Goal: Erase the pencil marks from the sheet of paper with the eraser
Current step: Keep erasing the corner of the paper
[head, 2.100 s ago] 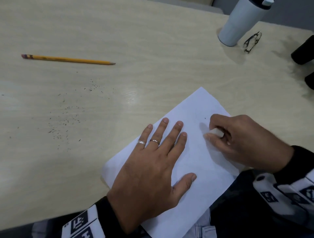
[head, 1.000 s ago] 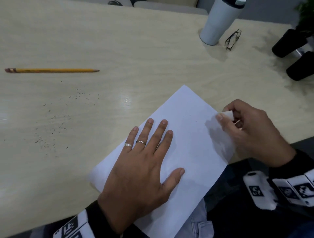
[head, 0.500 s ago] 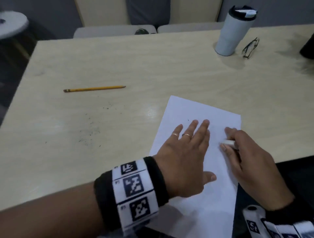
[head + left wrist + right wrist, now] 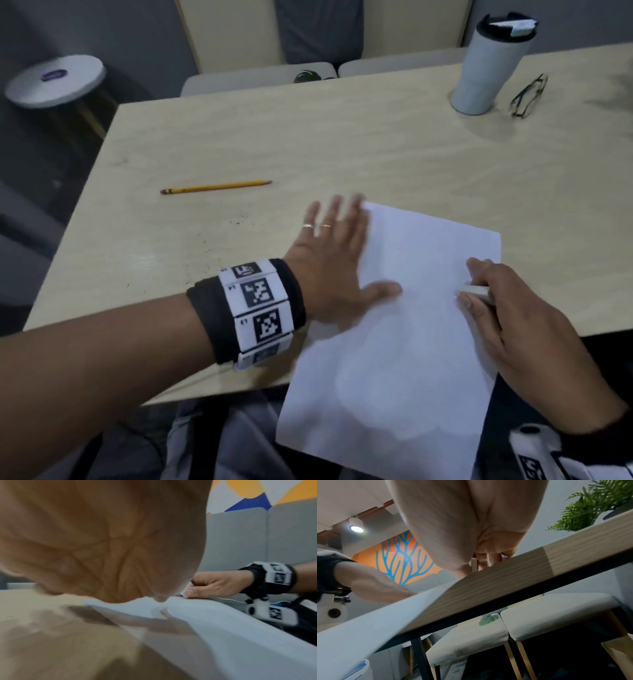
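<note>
The sheet of paper is thin, limp and overhangs the table edge; left hand spread flat on its left edge. Right hand pinches the small eraser; grip it near the rubbing end

left hand — flat, fingers spread | right hand — pinching

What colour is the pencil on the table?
Yellow, with a pink eraser end; the pencil shows best in the head view.

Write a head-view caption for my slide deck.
Right hand rubs eraser on paper; left hand flat at its edge.
</note>
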Motion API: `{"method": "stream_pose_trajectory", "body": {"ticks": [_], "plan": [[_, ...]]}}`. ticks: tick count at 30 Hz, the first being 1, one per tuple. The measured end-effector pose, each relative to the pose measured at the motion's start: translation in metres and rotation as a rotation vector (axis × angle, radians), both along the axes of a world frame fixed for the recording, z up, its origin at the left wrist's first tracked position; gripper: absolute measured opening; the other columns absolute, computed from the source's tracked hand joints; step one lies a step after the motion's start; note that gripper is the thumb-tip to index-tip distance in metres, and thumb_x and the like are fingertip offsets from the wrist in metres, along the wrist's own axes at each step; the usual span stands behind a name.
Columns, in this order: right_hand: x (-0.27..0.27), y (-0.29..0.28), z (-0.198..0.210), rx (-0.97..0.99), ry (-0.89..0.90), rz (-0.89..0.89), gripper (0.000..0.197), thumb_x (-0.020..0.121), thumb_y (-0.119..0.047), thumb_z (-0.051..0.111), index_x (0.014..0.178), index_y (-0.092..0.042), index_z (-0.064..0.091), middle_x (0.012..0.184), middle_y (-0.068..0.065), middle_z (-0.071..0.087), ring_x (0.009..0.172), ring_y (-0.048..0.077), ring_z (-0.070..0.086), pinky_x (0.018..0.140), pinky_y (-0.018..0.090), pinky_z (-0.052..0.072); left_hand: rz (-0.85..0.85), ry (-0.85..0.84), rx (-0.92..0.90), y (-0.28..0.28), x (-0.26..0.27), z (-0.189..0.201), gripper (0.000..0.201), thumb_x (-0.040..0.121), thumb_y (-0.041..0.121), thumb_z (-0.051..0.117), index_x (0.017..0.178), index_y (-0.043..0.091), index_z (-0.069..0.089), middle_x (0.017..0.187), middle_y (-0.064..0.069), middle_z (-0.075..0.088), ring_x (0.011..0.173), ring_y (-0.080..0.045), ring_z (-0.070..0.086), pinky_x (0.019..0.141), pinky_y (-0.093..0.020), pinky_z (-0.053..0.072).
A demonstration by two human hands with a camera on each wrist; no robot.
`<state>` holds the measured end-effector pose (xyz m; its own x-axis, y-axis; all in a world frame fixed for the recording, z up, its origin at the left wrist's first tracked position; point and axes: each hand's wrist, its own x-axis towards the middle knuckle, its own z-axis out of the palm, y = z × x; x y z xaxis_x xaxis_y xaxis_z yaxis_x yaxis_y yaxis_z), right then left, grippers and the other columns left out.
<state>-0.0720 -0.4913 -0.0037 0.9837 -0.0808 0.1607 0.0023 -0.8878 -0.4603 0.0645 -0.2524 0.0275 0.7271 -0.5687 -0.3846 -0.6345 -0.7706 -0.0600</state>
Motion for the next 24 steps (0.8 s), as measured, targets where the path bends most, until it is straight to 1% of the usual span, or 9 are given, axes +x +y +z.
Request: {"method": "stream_pose_trajectory", "body": {"ticks": [3,5,9,11,14,16,18,20,24], "plan": [[-0.001,0.001,0.001,0.001,0.013,-0.016,0.029,0.104,-0.030,0.056,0.130,-0.017,0.053,0.131,0.004,0.067,0.115,0.034,0.068,0.082,0.053,0.059,-0.376,0.117,-0.051,0.001,-0.017,-0.004,0.096,0.093,0.084,0.009,0.165,0.028,-0.021,0.170,0.004,-0.032,0.157,-0.022,-0.030,0.126,-0.049,-0.020],[-0.002,0.003,0.003,0.034,0.033,-0.040,0.030,0.104,-0.034,0.054,0.130,-0.021,0.053,0.134,0.000,0.065,0.120,0.029,0.065,0.088,0.052,0.057,-0.265,0.110,0.006,0.016,-0.008,-0.007,0.099,0.092,0.086,0.009,0.163,0.026,-0.024,0.169,0.004,-0.034,0.157,-0.021,-0.031,0.126,-0.047,-0.021],[-0.003,0.003,0.006,0.047,0.051,-0.047,0.024,0.104,-0.032,0.057,0.125,-0.022,0.053,0.141,-0.003,0.064,0.121,0.026,0.064,0.088,0.047,0.055,0.147,-0.098,0.126,0.047,0.022,0.003,0.115,0.090,0.089,0.007,0.164,0.004,-0.015,0.172,-0.014,-0.026,0.159,-0.030,-0.024,0.128,-0.053,-0.015],[-0.002,0.003,0.006,0.043,0.057,-0.046,0.024,0.104,-0.032,0.057,0.126,-0.021,0.053,0.141,-0.002,0.064,0.119,0.026,0.063,0.087,0.046,0.054,0.047,-0.123,0.063,0.050,0.019,0.006,0.103,0.096,0.081,0.005,0.165,0.006,-0.012,0.172,-0.013,-0.027,0.159,-0.032,-0.023,0.128,-0.054,-0.012],[-0.001,0.002,0.003,0.035,0.060,-0.046,0.028,0.104,-0.033,0.056,0.128,-0.018,0.054,0.146,-0.002,0.062,0.125,0.024,0.062,0.090,0.040,0.050,-0.264,-0.017,0.028,0.052,-0.001,0.002,0.088,0.095,0.075,-0.008,0.165,0.023,-0.020,0.171,-0.001,-0.030,0.158,-0.024,-0.027,0.129,-0.051,-0.013],[0.000,-0.001,0.003,0.062,0.059,-0.047,0.030,0.104,-0.036,0.055,0.130,-0.020,0.054,0.148,-0.007,0.061,0.128,0.017,0.060,0.094,0.038,0.047,-0.178,-0.019,0.105,0.058,-0.003,-0.002,0.094,0.091,0.077,-0.012,0.163,0.017,-0.023,0.172,-0.004,-0.028,0.158,-0.024,-0.027,0.128,-0.051,-0.014],[0.000,-0.002,0.004,0.107,0.075,-0.058,0.033,0.102,-0.042,0.052,0.130,-0.024,0.053,0.147,-0.015,0.057,0.125,0.004,0.054,0.096,0.037,0.045,0.057,-0.068,0.153,0.063,-0.002,0.004,0.100,0.095,0.076,-0.002,0.163,0.004,-0.017,0.171,-0.014,-0.027,0.158,-0.030,-0.026,0.128,-0.054,-0.012],[0.000,-0.003,0.004,0.130,0.082,-0.070,0.033,0.102,-0.045,0.050,0.129,-0.027,0.053,0.146,-0.020,0.053,0.121,-0.006,0.049,0.095,0.036,0.045,0.156,-0.132,0.146,0.065,-0.006,0.012,0.096,0.101,0.069,0.005,0.162,-0.003,-0.013,0.169,-0.021,-0.029,0.158,-0.036,-0.024,0.128,-0.056,-0.010],[0.000,-0.001,0.005,0.151,0.074,-0.100,0.033,0.102,-0.045,0.051,0.132,-0.031,0.053,0.145,-0.020,0.056,0.123,0.007,0.058,0.096,0.042,0.050,0.135,-0.136,-0.071,0.062,-0.048,0.011,0.080,0.109,0.050,0.022,0.164,-0.003,-0.002,0.169,-0.026,-0.026,0.159,-0.042,-0.017,0.129,-0.057,-0.004]]}}
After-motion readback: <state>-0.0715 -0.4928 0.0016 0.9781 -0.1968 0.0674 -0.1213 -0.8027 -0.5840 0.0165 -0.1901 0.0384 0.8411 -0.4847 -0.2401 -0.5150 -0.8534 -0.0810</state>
